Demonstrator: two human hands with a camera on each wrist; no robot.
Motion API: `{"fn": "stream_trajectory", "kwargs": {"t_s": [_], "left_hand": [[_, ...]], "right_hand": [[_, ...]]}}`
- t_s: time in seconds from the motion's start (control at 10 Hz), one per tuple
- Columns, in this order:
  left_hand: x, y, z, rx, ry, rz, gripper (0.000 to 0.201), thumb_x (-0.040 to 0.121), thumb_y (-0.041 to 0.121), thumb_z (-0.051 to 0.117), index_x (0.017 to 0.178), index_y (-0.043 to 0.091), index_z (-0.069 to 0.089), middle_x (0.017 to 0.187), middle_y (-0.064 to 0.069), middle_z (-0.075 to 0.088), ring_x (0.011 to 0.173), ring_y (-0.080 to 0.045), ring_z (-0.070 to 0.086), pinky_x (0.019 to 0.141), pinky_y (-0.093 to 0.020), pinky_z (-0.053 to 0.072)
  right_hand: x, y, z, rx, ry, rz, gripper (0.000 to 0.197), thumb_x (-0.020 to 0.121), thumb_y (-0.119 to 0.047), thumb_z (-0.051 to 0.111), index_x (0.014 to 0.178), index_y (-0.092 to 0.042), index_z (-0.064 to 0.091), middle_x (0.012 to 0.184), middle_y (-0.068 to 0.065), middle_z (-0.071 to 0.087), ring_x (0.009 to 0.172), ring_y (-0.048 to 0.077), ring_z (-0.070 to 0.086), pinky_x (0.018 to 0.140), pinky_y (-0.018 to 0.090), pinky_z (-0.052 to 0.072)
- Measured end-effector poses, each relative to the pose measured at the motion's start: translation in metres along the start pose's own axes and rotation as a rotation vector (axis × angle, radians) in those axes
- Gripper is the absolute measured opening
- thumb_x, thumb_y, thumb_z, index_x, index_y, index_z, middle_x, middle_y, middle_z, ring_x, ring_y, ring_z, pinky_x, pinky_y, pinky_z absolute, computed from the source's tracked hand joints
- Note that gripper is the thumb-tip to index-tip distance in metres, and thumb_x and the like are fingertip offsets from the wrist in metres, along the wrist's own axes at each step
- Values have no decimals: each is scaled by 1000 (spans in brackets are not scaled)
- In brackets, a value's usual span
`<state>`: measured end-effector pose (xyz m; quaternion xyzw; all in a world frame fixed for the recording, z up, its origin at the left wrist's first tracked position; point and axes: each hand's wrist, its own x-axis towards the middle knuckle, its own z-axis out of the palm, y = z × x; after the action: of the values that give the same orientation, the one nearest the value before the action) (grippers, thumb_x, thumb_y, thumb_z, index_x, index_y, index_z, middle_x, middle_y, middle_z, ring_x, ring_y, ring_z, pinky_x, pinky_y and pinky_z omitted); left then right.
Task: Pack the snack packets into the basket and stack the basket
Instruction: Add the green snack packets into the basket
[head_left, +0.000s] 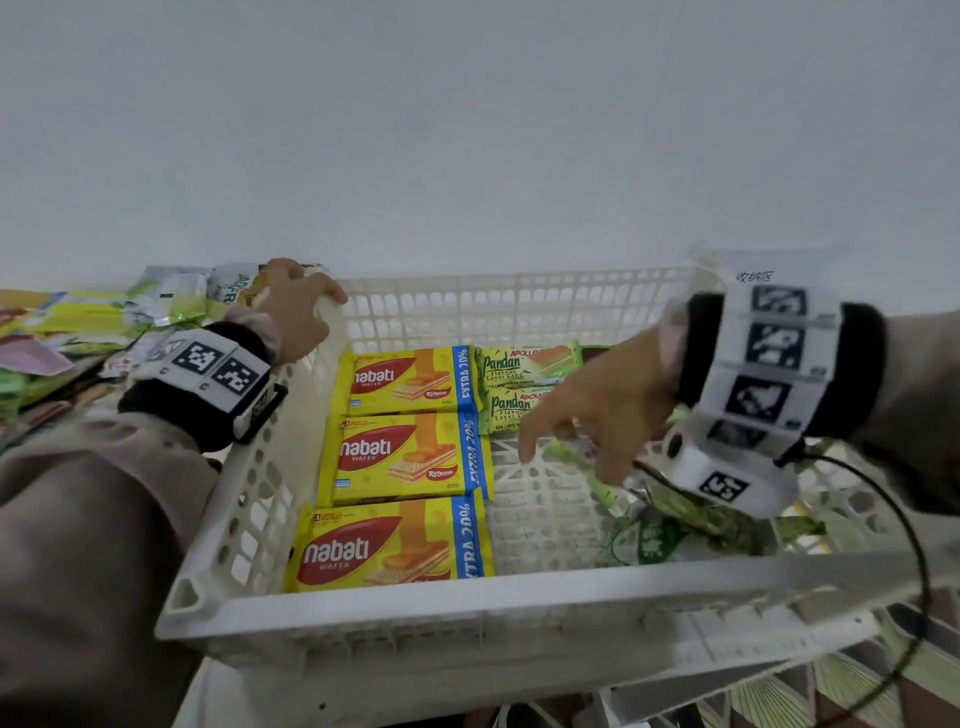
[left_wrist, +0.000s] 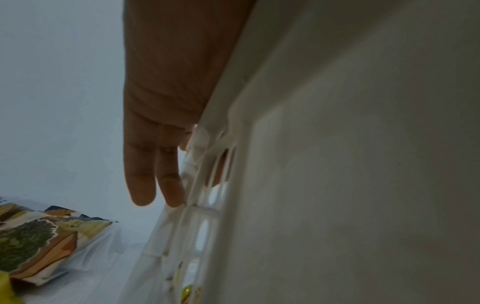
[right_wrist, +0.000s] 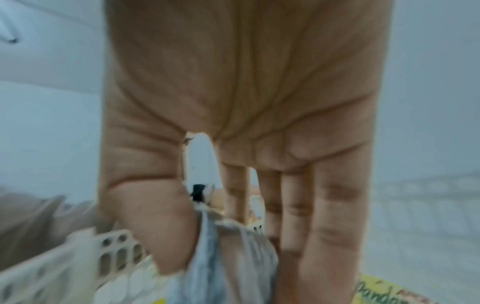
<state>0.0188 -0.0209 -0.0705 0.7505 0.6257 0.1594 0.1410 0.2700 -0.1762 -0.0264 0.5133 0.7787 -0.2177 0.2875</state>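
— So where were the hands?
— Left hand (head_left: 296, 312) gripped the basket (head_left: 415, 613) at its far left rim, fingers curled over the edge.
— And the right hand (head_left: 597, 410)?
— Over the basket floor — thumb and fingers pinched a silvery packet (right_wrist: 233, 267).
— The rest?
— Three yellow wafer packs (head_left: 405, 457) lay in a row inside, two green cake packs (head_left: 524, 387) beside them.

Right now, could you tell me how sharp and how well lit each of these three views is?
Head view: evenly lit and mostly sharp, the print on the Nabati wafer packets readable, though the basket rim bows from wide-angle distortion. Left wrist view: dim, the left hand in shadow, the basket wall beside it out of focus. Right wrist view: blurred throughout, the right hand filling most of the frame.
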Motion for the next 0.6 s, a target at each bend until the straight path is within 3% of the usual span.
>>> {"fn": "stream_trajectory", "kwargs": {"t_s": [0.1, 0.2, 0.3, 0.4, 0.5, 0.6], "left_hand": [[1, -2, 0, 7, 2, 17, 46, 80, -7, 47, 117, 18, 54, 140, -14, 16, 109, -37, 48, 97, -40, 42], [0, -1, -1, 7, 0, 15, 45, 80, -6, 46, 117, 17, 53, 140, -13, 16, 98, -33, 49, 92, -39, 44], [-2, 1, -2, 2, 2, 24, 45, 81, -8, 45, 118, 16, 53, 139, -14, 16, 88, -28, 46, 82, -34, 45], [-3, 3, -2, 0, 9, 22, 45, 81, -9, 45, 118, 15, 53, 138, -14, 17, 85, -28, 46, 79, -32, 44], [-3, 2, -2, -4, 3, 18, 44, 81, -9, 45, 118, 14, 53, 138, -14, 18, 81, -28, 47, 78, -34, 46], [-2, 0, -1, 8, 2, 18, 44, 81, -7, 46, 118, 16, 53, 138, -13, 18, 82, -29, 50, 82, -37, 48]], "right_hand": [[-35, 14, -32, 304, 74, -71, 51, 83, -3, 61, 126, -27, 48, 77, -16, 58, 57, -2, 53, 55, 16, 45], [-38, 35, -39, 553, 232, -102, 47, 81, 4, 62, 117, -24, 52, 93, -13, 63, 67, 8, 59, 77, 44, 52], [-20, 39, -18, 692, 288, -128, 42, 79, 10, 64, 104, -20, 46, 105, -1, 59, 70, 14, 59, 67, 36, 52], [-8, 47, 0, 600, 230, -48, 43, 76, 10, 66, 99, -10, 36, 66, -15, 58, 51, 0, 50, 46, 10, 40], [2, 52, 11, 306, 113, 97, 48, 72, -13, 77, 100, -20, 39, 81, -3, 49, 67, 13, 45, 54, 20, 40], [3, 51, 11, 3, 45, 192, 45, 72, -34, 76, 104, -25, 46, 104, -1, 48, 89, 18, 48, 76, 30, 44]]}}
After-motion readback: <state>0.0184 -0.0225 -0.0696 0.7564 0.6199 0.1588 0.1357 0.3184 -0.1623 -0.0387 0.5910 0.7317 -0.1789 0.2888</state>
